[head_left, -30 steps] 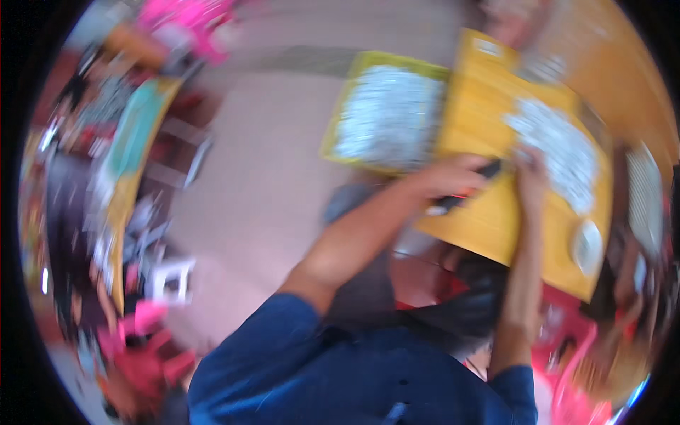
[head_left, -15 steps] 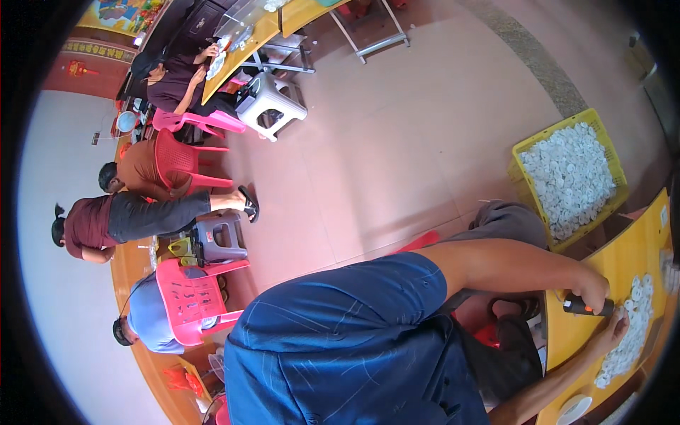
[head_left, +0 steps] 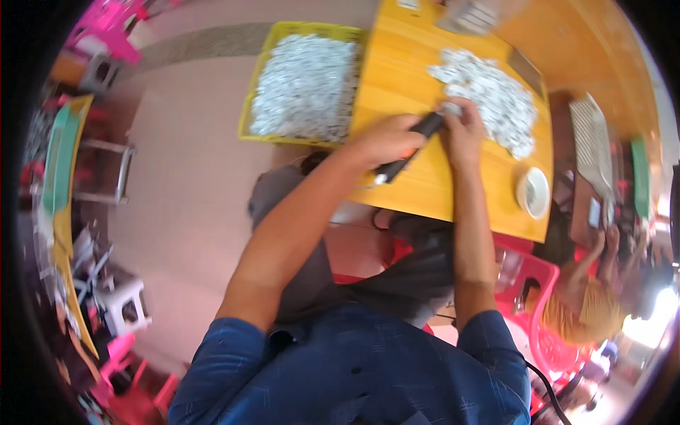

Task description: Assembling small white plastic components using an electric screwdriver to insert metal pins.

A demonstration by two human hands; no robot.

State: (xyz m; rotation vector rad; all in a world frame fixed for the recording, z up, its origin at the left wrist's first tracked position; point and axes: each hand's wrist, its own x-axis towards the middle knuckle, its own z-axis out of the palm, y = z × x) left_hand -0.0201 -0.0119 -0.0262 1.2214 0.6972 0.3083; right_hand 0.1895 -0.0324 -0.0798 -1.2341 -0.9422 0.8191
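My left hand [head_left: 393, 143] is wrapped round a black electric screwdriver [head_left: 426, 126] with an orange patch on its body. The tool slants up to the right, its far end meeting a small white plastic piece [head_left: 450, 108]. That piece is pinched in the fingers of my right hand [head_left: 465, 129], which partly hide it. Just beyond and to the right of my right hand, a heap of small white plastic pieces [head_left: 499, 99] spreads over the yellow wooden table [head_left: 397, 71]. A white bowl [head_left: 533, 193] stands near the table's right corner; blur hides what is inside.
Left of the table stands a yellow crate [head_left: 256, 92] filled with similar white pieces. Pink chairs [head_left: 528, 294] and a person in an orange-yellow top [head_left: 591, 312] are at the right. A grey-white stool [head_left: 122, 301] and another table [head_left: 62, 159] are at the far left.
My view has swung from the room and other people round to the table, so my hands now lie mid-picture. The screwdriver stays in my left hand.
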